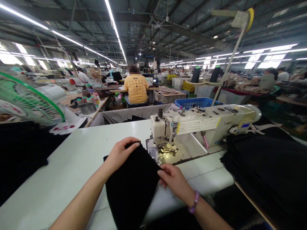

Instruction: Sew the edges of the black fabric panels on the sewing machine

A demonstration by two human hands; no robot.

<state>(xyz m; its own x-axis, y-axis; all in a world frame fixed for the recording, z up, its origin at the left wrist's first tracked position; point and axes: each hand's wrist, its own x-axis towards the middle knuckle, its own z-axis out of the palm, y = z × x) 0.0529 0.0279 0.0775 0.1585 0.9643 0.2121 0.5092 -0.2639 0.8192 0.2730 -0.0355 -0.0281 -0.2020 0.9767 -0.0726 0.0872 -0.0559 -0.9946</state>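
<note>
A piece of black fabric (134, 182) hangs between my two hands, in front of the sewing machine (192, 123). My left hand (123, 151) pinches its upper left corner, thumb on the near side. At the right end of the same edge, my right hand (171, 177) grips the cloth between thumb and fingers, a purple beaded bracelet (193, 202) on its wrist. The fabric's top edge runs slanting down to the right, close to the lit needle area (166, 149). Its lower part drops toward the table's near edge.
Black cloth is stacked at right (266, 169), and more dark fabric (21, 159) lies at left beside a green fan (31, 99). Behind the machine stand a blue basket (195, 103) and a thread stand pole (227, 67). A person in a yellow shirt (136, 89) sits ahead.
</note>
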